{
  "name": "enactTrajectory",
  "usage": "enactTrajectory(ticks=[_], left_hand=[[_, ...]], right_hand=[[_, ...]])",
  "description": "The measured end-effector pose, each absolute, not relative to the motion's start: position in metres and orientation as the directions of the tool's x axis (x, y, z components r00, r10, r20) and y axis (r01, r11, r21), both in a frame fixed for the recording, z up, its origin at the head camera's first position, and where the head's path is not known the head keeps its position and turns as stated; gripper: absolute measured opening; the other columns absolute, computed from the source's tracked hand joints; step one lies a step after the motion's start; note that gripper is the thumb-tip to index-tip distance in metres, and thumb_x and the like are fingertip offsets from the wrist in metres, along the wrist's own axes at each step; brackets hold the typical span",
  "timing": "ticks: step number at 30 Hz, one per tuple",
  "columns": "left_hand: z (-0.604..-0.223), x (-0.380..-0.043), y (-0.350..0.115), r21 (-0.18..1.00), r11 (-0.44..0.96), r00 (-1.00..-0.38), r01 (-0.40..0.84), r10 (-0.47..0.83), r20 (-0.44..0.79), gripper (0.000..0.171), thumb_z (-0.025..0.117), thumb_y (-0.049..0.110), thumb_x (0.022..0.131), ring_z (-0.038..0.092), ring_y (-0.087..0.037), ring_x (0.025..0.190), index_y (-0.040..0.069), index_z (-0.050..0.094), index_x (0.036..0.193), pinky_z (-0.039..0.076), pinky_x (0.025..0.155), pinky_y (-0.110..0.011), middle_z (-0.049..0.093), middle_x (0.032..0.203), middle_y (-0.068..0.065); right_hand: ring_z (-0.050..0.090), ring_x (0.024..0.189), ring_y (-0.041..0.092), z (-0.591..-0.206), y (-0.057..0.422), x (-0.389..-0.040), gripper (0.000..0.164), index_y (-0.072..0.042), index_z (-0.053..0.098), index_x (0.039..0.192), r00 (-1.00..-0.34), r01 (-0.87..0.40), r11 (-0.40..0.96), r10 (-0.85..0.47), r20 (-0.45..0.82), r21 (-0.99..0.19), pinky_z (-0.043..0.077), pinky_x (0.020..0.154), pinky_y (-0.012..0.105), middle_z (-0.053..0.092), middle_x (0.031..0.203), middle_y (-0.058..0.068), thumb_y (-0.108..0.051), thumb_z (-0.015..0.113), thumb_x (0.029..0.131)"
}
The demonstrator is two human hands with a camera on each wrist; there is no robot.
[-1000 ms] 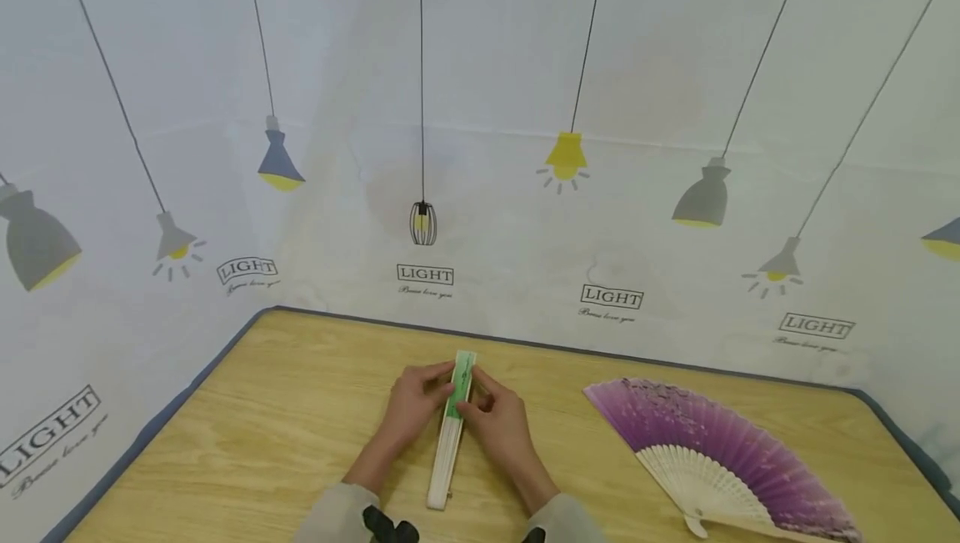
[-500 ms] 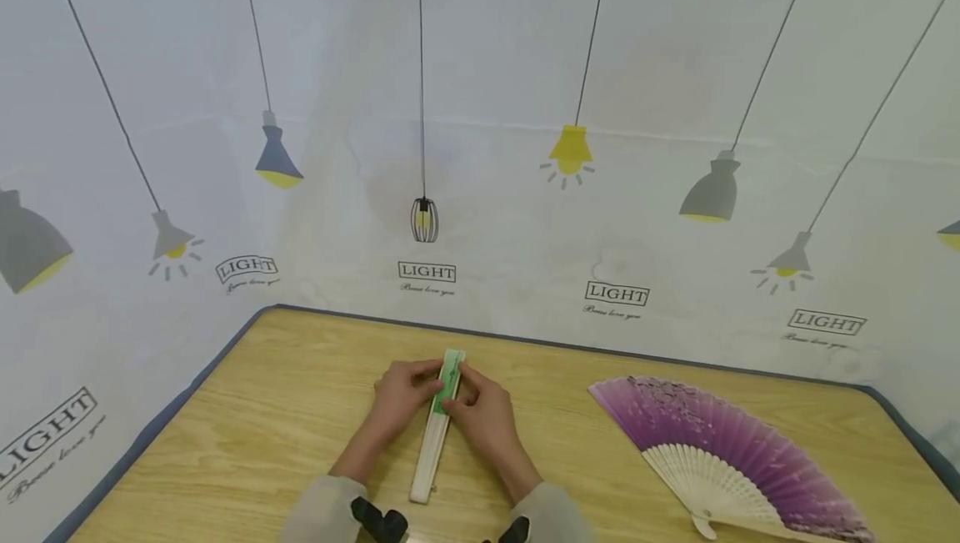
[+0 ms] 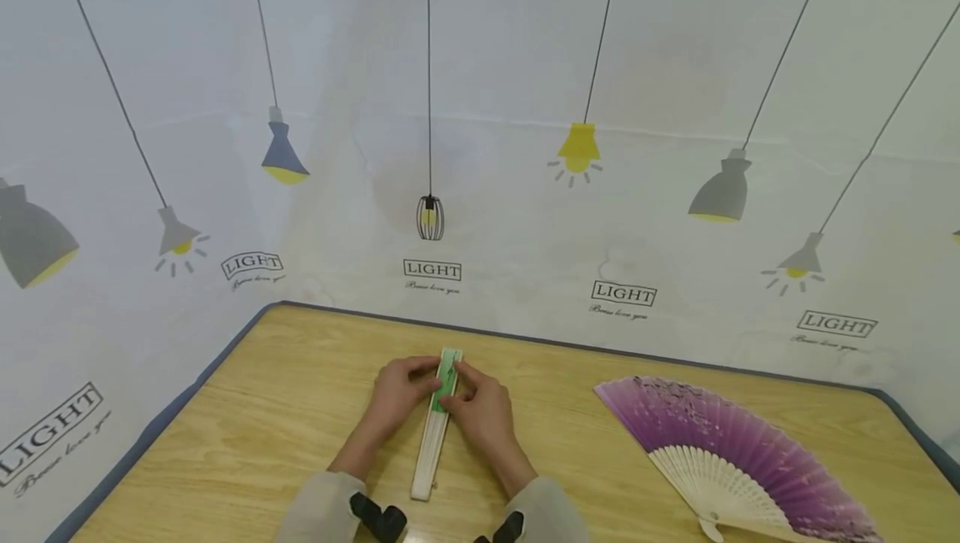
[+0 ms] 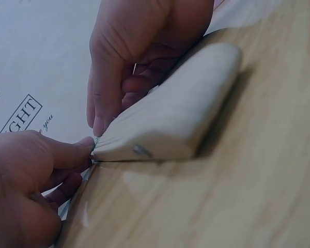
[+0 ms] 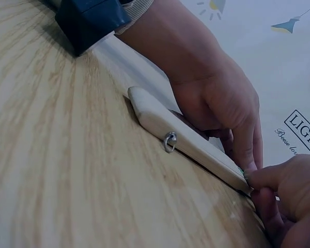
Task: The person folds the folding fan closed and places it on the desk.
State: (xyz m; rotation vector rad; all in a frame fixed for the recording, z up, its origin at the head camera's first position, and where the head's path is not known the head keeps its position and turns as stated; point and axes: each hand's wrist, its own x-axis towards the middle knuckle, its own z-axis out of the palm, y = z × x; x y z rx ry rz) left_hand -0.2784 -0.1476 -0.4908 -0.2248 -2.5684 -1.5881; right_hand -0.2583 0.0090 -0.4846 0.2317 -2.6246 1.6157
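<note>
A folded hand fan (image 3: 429, 453) with pale ribs and a green far end lies lengthwise on the wooden table, its pivot end toward me. From the left, my left hand (image 3: 397, 397) pinches the green part between thumb and fingers. My right hand (image 3: 483, 416) pinches the same end from the opposite side, thumb lower on the green. A small metal ring (image 5: 169, 142) hangs at the pivot, seen in the right wrist view. In the left wrist view the fan's thick pale end (image 4: 196, 103) faces the camera, while the fingertips partly hide its green end.
An open purple fan (image 3: 705, 414) with blossom print and pale ribs is spread on the table (image 3: 247, 426) to the right. Behind the table hangs a white cloth (image 3: 502, 193) printed with lamps. Each wrist wears a dark camera mount (image 3: 378, 518).
Both hands and the folded fan have shifted a little to the left, mostly in the first half second. The grip on its green end looks the same. The purple fan stays on the table.
</note>
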Motion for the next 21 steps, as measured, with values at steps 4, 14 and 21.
enactTrajectory(ticks=[4, 14, 21], left_hand=[[-0.4924, -0.2789, -0.1488, 0.879, 0.44, -0.983, 0.185, 0.061, 0.176, 0.032, 0.072, 0.008, 0.085, 0.058, -0.03, 0.113, 0.0, 0.067, 0.115, 0.047, 0.097, -0.046, 0.067, 0.112, -0.013], [-0.4926, -0.2773, -0.1488, 0.888, 0.424, -0.984, 0.179, 0.055, 0.172, 0.032, 0.073, 0.006, 0.084, 0.059, -0.03, 0.11, 0.0, 0.068, 0.115, 0.048, 0.095, -0.046, 0.067, 0.111, -0.013], [-0.4917, -0.2756, -0.1475, 0.902, 0.4, -0.986, 0.163, 0.026, 0.167, 0.033, 0.074, 0.005, 0.083, 0.059, -0.027, 0.104, 0.002, 0.068, 0.115, 0.051, 0.09, -0.043, 0.067, 0.109, -0.01]], right_hand=[[0.044, 0.051, 0.007, -0.4843, 0.0094, -0.2577, 0.055, -0.004, 0.058, 0.131, -0.988, -0.146, 0.43, -0.101, 0.113, -0.891, 0.033, 0.041, 0.018, 0.051, 0.059, -0.005, -0.009, 0.077, 0.08], [0.044, 0.054, 0.007, -0.4853, 0.0109, -0.2564, 0.05, -0.005, 0.061, 0.127, -0.986, -0.161, 0.424, -0.107, 0.127, -0.891, 0.034, 0.042, 0.018, 0.051, 0.062, -0.004, -0.01, 0.077, 0.08], [0.054, 0.067, 0.009, -0.4851, 0.0145, -0.2584, 0.047, -0.006, 0.061, 0.128, -0.989, -0.134, 0.376, -0.115, 0.098, -0.917, 0.046, 0.05, 0.02, 0.066, 0.101, 0.007, -0.013, 0.073, 0.084]])
